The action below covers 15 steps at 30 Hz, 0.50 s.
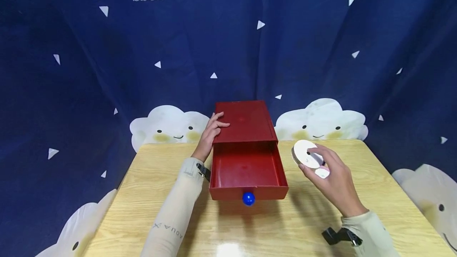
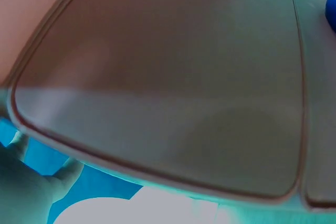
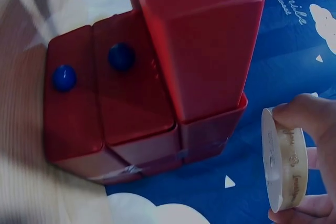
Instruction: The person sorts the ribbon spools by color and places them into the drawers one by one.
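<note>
A red drawer cabinet (image 1: 240, 120) stands mid-table, its top drawer (image 1: 246, 169) pulled out and nothing visible inside. On that drawer's front is a blue knob (image 1: 248, 198). My left hand (image 1: 210, 136) rests along the cabinet's upper left edge, fingers lying relaxed on the top; in the left wrist view its fingers (image 2: 65, 179) show past the cabinet's side (image 2: 173, 119). To the right of the drawer, above the table, my right hand (image 1: 333, 177) pinches a white ribbon spool (image 1: 306, 154) between thumb and fingers. Printed ribbon (image 3: 294, 166) is wound on it.
In the right wrist view, two lower drawers with blue knobs (image 3: 64, 78) are closed beneath the pulled-out one. The cabinet stands on a light wooden table (image 1: 160, 193). Behind hangs a dark blue curtain (image 1: 228, 43) with clouds and triangles.
</note>
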Available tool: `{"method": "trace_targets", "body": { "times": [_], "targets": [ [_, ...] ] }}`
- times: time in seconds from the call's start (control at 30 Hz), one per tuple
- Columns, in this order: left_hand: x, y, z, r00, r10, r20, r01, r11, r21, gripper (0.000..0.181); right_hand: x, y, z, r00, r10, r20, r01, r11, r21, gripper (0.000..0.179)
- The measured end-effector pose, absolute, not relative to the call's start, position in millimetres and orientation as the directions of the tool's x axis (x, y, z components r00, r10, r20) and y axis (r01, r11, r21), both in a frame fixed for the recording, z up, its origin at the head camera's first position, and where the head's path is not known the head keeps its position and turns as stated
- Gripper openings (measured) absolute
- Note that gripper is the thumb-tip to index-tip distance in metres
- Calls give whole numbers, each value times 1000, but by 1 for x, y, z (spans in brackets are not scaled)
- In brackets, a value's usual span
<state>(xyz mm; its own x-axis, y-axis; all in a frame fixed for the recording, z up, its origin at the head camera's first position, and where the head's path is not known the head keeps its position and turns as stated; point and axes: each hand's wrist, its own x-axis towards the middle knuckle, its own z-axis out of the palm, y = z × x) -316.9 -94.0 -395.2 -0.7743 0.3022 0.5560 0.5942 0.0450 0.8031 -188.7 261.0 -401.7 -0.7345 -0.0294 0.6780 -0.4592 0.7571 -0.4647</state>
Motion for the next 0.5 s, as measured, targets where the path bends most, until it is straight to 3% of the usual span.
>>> {"method": "trace_targets", "body": {
  "times": [0.5],
  "targets": [
    [-316, -95, -394, -783, 323, 531, 578, 64, 813, 36, -187, 241, -379, -728, -102, 678, -533, 707, -465, 51]
  ]
}}
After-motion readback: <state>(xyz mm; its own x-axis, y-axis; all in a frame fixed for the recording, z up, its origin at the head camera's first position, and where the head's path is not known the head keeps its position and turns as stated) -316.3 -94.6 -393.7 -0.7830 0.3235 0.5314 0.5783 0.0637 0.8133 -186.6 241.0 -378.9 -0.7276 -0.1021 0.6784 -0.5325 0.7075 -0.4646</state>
